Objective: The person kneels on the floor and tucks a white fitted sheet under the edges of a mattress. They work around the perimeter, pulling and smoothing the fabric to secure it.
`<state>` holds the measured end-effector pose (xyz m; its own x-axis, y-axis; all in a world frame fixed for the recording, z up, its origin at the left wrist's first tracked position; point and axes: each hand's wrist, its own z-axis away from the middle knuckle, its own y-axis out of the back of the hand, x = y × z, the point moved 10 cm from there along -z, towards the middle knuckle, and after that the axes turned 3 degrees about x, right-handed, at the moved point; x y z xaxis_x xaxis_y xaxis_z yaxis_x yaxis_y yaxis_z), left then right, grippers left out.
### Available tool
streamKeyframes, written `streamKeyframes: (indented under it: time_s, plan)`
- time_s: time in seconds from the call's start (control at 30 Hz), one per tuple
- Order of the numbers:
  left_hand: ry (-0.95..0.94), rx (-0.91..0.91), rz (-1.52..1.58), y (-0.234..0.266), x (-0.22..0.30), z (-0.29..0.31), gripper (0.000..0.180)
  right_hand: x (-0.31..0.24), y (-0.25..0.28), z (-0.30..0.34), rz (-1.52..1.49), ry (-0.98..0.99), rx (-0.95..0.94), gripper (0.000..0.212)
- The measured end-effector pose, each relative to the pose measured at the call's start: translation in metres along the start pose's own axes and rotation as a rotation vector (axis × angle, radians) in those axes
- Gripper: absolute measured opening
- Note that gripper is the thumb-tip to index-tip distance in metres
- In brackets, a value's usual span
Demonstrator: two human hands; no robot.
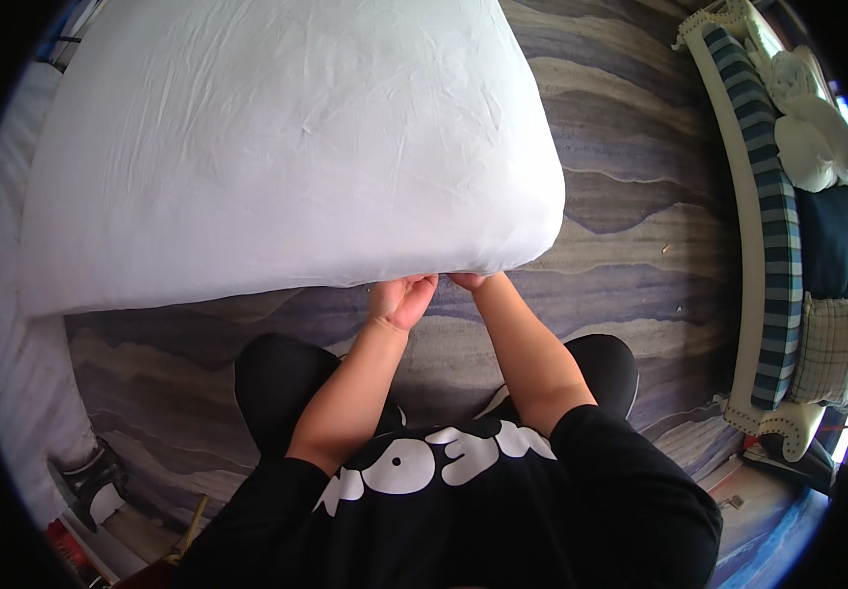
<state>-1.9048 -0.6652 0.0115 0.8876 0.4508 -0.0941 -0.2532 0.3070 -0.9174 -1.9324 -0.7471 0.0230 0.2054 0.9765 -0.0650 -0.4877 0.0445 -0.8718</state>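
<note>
White sheet (296,147) creased, smoother nr edge (287,279); L hand (404,302) & R hand (471,281) there, can't tell if fingers pinch.

Bed (296,147) at far left and centre, sofa (750,265) at right, carpet (630,128) between.
The left hand (406,299) and right hand (468,282) are side by side at the bed's near edge, toward its right corner; the person's knees (601,358) are nearer, one on each side. On the sofa, a pillow (805,155) lies toward the far end, a cushion (828,348) at the near end.
</note>
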Motion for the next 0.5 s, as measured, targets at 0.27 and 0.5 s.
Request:
streamKeyframes:
  time_s: [0.27,0.5]
  plan:
    - [-0.065,0.080,-0.232,-0.014,0.001,-0.004,0.039,-0.002,0.041,0.049,0.136,0.080,0.127,0.048]
    - [-0.069,0.120,-0.223,-0.019,0.000,-0.001,0.039,-0.044,0.018,0.082,-0.316,0.350,0.114,0.049]
